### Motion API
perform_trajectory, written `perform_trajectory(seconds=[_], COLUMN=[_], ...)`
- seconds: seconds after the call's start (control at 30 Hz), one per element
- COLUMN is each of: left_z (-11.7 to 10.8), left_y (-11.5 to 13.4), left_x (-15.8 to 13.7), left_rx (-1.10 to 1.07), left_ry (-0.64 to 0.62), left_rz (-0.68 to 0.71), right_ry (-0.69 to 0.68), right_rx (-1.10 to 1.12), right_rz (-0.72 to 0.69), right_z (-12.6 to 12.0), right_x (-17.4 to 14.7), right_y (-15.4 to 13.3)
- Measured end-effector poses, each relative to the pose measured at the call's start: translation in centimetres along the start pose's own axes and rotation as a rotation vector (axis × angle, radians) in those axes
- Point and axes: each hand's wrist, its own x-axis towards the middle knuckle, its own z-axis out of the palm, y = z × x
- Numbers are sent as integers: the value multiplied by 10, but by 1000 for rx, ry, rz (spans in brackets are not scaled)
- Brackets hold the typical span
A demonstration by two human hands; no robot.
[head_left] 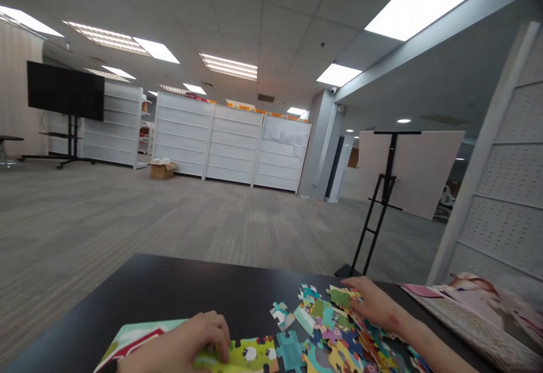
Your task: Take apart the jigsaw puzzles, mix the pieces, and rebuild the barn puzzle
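My left hand (pixel 197 336) is curled over green puzzle pieces (pixel 250 353) printed with sheep at the table's near edge. Its fingers and thumb close about one green piece, partly hidden under the hand. Beneath that wrist lies a flat pale green and red board or box lid (pixel 138 333). My right hand (pixel 375 302) rests on a heap of loose, colourful puzzle pieces (pixel 328 322), fingers stretched out next to a green piece (pixel 338 296). A teal piece (pixel 291 350) touches the right end of the sheep pieces. One blue-and-white piece (pixel 280 313) sits left of the heap.
The black table (pixel 169 282) carries a pink and beige patterned bag or cloth (pixel 479 311) at its right. Beyond stand a black easel (pixel 377 209) with a board, a white perforated panel (pixel 504 152), white shelving (pixel 233 141), a cardboard box (pixel 162 169) and a screen (pixel 65 90) on wheels.
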Motion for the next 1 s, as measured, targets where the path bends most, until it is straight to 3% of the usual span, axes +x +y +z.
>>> perform_trajectory(seconds=[0.17, 0.47, 0.63, 0.83, 0.93, 1.0], left_z=[-2, -4, -7, -14, -21, -23], left_y=[1, -3, -8, -10, 0, 7], left_x=[0, -2, -4, -2, -7, -16], left_rx=[12, 65, 149, 200, 213, 238], left_ry=[16, 17, 46, 7, 6, 23], left_rz=[31, 104, 40, 28, -25, -133], right_ry=[-84, 44, 63, -59, -138, -161], right_rx=[58, 21, 144, 412, 454, 431], right_rz=[16, -24, -106, -210, -272, -307], right_z=[12, -9, -14, 16, 27, 30], right_x=[22, 5, -6, -37, -52, -59], right_y=[-6, -33, -90, -187, -212, -214])
